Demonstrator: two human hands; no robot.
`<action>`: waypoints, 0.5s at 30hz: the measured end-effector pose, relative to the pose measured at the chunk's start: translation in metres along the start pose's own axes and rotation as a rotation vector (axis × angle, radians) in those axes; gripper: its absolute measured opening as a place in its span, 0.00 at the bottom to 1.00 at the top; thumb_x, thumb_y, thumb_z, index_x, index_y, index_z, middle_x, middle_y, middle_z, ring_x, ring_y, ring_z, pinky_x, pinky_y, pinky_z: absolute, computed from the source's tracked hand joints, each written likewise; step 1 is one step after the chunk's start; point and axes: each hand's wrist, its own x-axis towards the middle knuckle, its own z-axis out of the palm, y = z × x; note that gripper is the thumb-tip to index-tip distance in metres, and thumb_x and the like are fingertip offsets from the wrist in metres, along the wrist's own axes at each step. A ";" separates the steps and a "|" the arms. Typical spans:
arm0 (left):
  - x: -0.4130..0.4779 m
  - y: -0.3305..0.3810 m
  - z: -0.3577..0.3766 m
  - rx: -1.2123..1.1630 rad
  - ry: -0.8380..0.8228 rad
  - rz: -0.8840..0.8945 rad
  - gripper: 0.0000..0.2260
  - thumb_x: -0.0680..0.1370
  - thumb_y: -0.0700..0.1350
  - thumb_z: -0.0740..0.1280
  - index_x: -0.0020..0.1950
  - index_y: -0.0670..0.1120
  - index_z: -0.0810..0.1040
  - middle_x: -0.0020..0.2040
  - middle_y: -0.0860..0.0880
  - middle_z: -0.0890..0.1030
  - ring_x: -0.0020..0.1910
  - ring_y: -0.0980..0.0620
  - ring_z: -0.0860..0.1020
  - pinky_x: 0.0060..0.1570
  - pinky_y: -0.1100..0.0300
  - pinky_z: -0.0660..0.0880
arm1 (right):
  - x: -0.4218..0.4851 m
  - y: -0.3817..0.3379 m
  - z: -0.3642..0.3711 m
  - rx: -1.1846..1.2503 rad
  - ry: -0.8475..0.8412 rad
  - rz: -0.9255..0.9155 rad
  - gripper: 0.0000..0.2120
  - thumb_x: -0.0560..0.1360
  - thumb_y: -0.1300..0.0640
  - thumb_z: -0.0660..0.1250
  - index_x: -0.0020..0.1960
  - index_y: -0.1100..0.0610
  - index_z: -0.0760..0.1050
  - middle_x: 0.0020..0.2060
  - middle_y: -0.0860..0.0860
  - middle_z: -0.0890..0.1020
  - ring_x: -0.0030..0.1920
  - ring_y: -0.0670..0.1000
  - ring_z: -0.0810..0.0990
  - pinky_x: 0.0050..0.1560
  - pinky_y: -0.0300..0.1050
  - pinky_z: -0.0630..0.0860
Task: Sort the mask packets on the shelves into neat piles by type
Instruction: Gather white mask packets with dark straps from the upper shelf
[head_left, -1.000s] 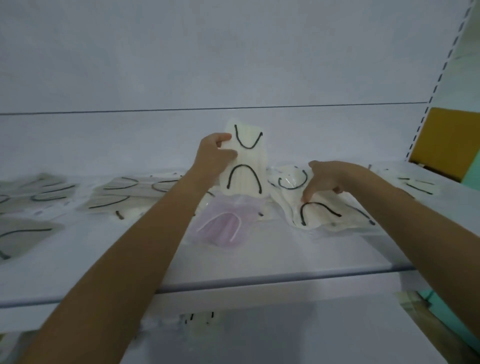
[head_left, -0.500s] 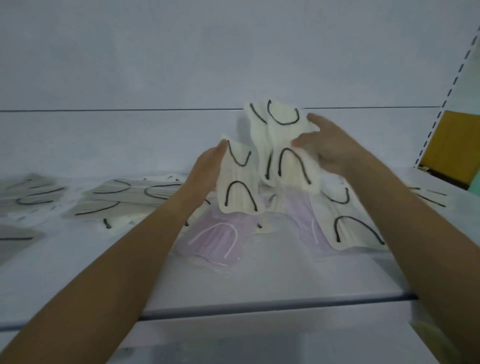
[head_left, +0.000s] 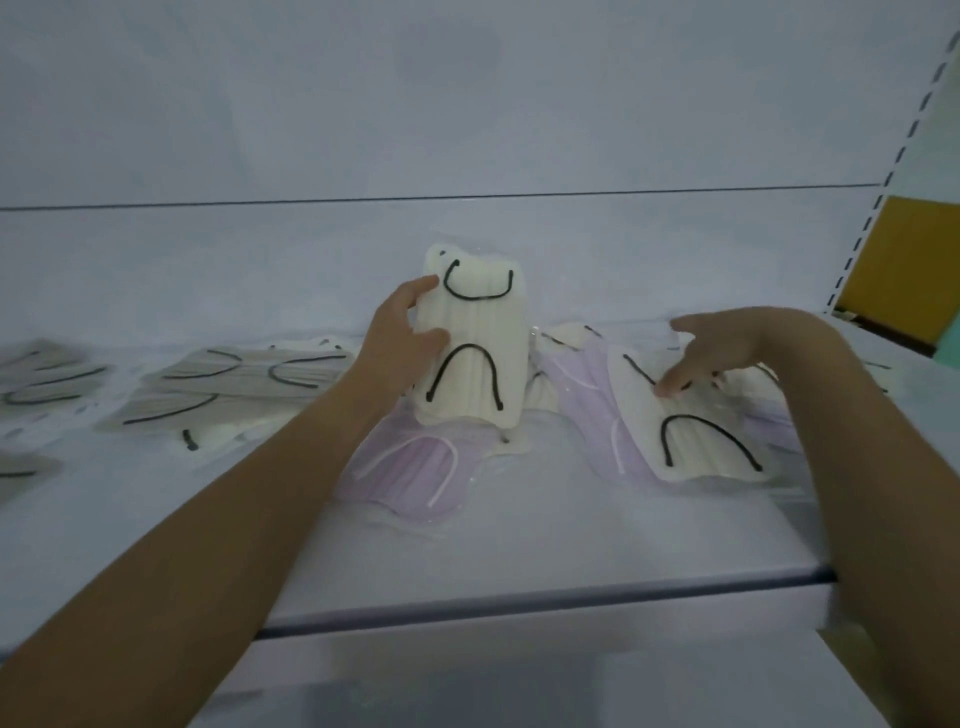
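Grey piles are lying left on the shelf. Left grip is clasping a white stack upright at mid-shelf. Right grip, loosely spread, is touching a white packet over pink ones; lifting it alone is probably wisest.

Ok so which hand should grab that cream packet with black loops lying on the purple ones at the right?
Right, probably. The right hand hovers over the flat cream packet, fingers touching it; the left hand is busy gripping the upright cream stack.
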 end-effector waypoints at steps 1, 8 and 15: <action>-0.001 0.000 0.001 0.003 0.001 -0.006 0.24 0.75 0.32 0.64 0.69 0.47 0.67 0.63 0.48 0.70 0.58 0.52 0.71 0.58 0.57 0.72 | 0.001 0.003 0.000 0.012 -0.028 0.032 0.46 0.69 0.48 0.73 0.76 0.55 0.49 0.73 0.55 0.63 0.70 0.56 0.66 0.68 0.48 0.61; -0.002 -0.002 0.006 -0.011 -0.014 -0.014 0.23 0.75 0.33 0.63 0.67 0.49 0.69 0.61 0.50 0.71 0.58 0.48 0.74 0.57 0.53 0.75 | 0.018 -0.019 0.028 0.070 0.163 -0.065 0.50 0.67 0.36 0.68 0.77 0.56 0.46 0.75 0.56 0.57 0.74 0.57 0.58 0.70 0.53 0.58; 0.001 -0.006 0.003 -0.002 0.067 -0.050 0.22 0.75 0.34 0.62 0.68 0.47 0.70 0.66 0.47 0.68 0.63 0.46 0.72 0.63 0.50 0.72 | 0.014 -0.028 0.032 0.079 0.227 -0.022 0.47 0.67 0.37 0.70 0.74 0.60 0.54 0.72 0.58 0.64 0.70 0.58 0.64 0.65 0.51 0.64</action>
